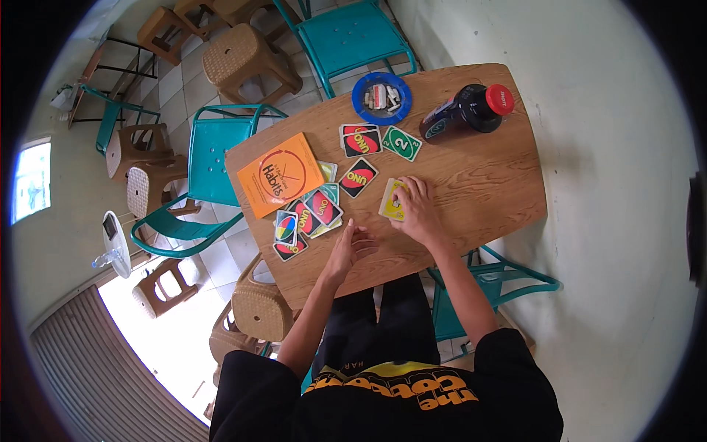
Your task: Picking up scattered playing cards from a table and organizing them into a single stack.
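My right hand (417, 214) rests on a small stack of playing cards with a yellow card (387, 203) on top, its fingers curled over the stack on the wooden table (486, 180). Left of it, my left hand (353, 247) hovers near the table's front edge, fingers apart and holding nothing. A single face-down card (359, 177) lies just beyond the stack. Farther back, two overlapping face-down cards (361, 141) touch a green card (402, 144). Several loosely piled cards (322, 208), among them a card with a four-colour wheel (286, 228), lie beyond my left hand.
An orange book (258, 193) lies at the table's left, partly over some cards. At the back stand a blue ashtray (356, 97) with cigarette butts and a dark bottle (468, 110) with a red cap. Teal chairs (221, 158) and brown stools (236, 55) surround the table; a wall (611, 221) is at right.
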A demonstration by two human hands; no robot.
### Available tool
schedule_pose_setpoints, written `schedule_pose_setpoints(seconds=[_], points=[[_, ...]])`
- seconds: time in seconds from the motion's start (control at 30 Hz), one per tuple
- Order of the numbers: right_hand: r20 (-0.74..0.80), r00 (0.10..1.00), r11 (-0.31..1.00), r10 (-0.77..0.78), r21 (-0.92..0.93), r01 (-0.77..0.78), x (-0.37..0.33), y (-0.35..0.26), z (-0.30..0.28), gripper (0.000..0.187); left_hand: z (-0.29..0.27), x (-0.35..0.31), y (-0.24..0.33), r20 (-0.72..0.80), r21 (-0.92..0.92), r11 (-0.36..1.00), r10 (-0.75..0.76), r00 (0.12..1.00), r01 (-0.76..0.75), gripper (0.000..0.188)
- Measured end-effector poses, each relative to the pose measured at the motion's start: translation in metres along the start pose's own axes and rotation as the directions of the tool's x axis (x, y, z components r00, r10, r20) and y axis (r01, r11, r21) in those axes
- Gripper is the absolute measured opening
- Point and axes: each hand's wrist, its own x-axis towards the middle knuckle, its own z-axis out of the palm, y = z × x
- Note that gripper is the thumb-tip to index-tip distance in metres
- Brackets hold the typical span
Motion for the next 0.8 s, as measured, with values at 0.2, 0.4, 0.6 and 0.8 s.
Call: schedule_pose_setpoints(seconds=[0.2,0.4,0.6,0.8], points=[[-0.129,0.991,1.0,-0.018,-0.002,0.018,0.01,-0.018,0.007,0.052,-0.015,-0.016,0.003,0.007,-0.054,0.997,0.063,0.998,-0.063,0.049],[-0.242,0.969,0.993,0.051,-0.091,-0.074,0.056,-0.033,0.038,0.061,-0.019,-0.017,0.01,0.079,-0.165,0.974,0.167,0.983,-0.152,0.055],[-0.136,0.943,0.912,0.305,-0.244,-0.33,0.083,-0.054,0.048,0.072,-0.023,-0.02,0.011,0.1,-0.181,0.963,0.223,0.97,-0.202,0.052],[-0.173,0.964,0.968,0.201,-0.114,-0.222,0.073,-0.036,0.043,0.034,-0.023,-0.016,0.009,0.122,-0.225,0.953,0.236,0.964,-0.205,0.052]])
